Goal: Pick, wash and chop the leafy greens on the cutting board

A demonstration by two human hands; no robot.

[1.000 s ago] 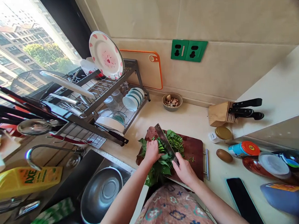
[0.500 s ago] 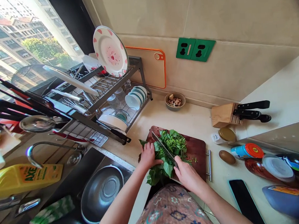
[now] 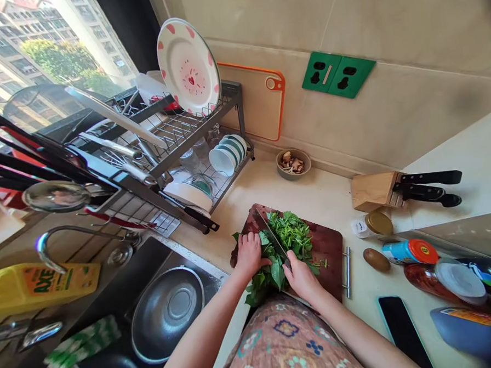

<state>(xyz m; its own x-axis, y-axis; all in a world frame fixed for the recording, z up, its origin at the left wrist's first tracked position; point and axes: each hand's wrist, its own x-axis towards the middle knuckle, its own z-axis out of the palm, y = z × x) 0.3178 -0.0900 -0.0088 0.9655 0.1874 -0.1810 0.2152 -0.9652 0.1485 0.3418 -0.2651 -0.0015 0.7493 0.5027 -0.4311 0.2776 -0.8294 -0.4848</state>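
A dark red cutting board (image 3: 329, 245) lies on the counter, with a heap of chopped greens (image 3: 293, 233) on its middle. Uncut leafy greens (image 3: 261, 287) hang over the board's near left edge. My left hand (image 3: 249, 253) is closed on these leaves, fingers curled over them. In my right hand (image 3: 300, 275) is the handle of a knife (image 3: 273, 234). Its blade points away and to the left, between the chopped heap and the held leaves.
Left of the board stand a dish rack (image 3: 201, 131) and a sink with a pan (image 3: 170, 314). Behind is a bowl (image 3: 293, 164). To the right are a knife block (image 3: 373, 191), a brown egg-shaped item (image 3: 376, 259), jars and a phone (image 3: 403, 332).
The camera view has shifted slightly. Both hands remain at the greens, my left on the leaves and my right on the knife, with little visible movement over the board.
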